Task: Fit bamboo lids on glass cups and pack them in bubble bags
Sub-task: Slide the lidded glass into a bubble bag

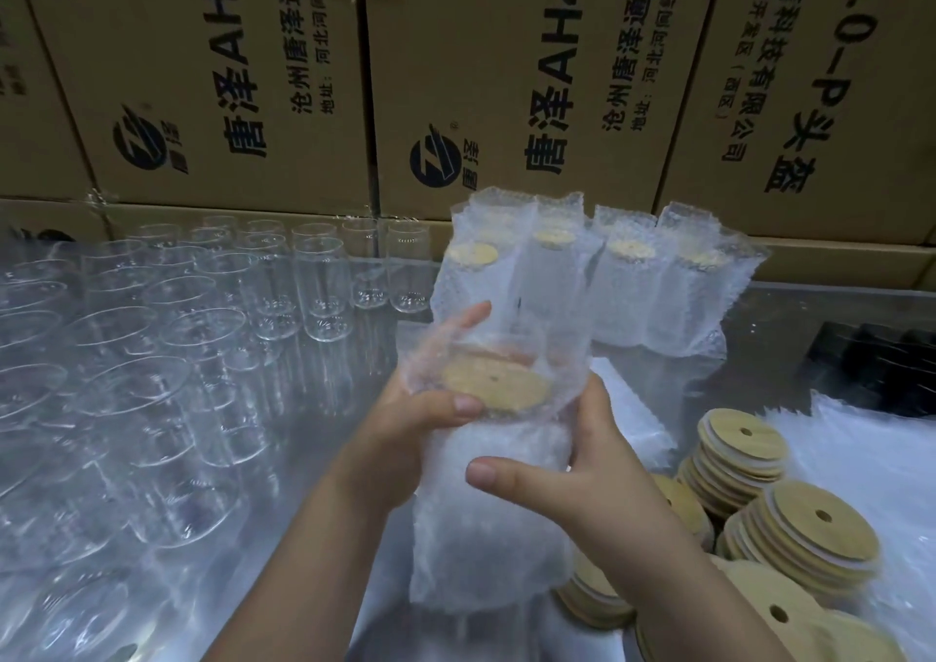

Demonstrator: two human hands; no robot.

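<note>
A knobbly clear bubble bag (481, 550) sheathes a glass cup (511, 451) capped with a round bamboo lid (494, 383) and is held upright over the glossy tabletop (782, 327). The left hand (420, 423) curls its fingers round the bag's mouth. The right hand (572, 464) grips the bag's side. 4 bagged cups (628, 296) stand behind.

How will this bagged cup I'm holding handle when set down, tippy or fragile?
Probably fragile: the bagged cup is glass under bubble wrap. Its body likely feels stiff, but the loose bag top above the bamboo lid looks floppy. Tall and narrow, so it may tip if nudged.
</note>
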